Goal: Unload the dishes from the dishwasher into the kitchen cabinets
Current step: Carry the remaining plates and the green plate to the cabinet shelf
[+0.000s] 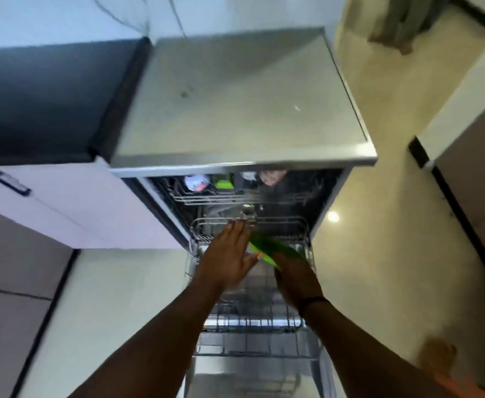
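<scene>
cabinet door [63, 202]: pale, dark handle [11, 183] near its left edge; seen left of the dishwasher.
dishwasher [244, 110]: steel top, door dropped open, both racks in view.
upper rack [235, 196]: seated inside; blurred items carried, one small green piece [224, 183] among them.
lower rack [252, 320]: wire, pulled out over the open door.
left hand [229, 254]: fingers straight and spread, nothing held; positioned over the rack's far left corner, thumb just beside the green plate.
green plate [267, 247]: tilted, above the rack's far right part, heavily blurred.
right hand [295, 280]: plate gripped at its near edge; dark band [313, 301] worn on wrist.
floor [379, 254]: pale tile, right of dishwasher.
</scene>
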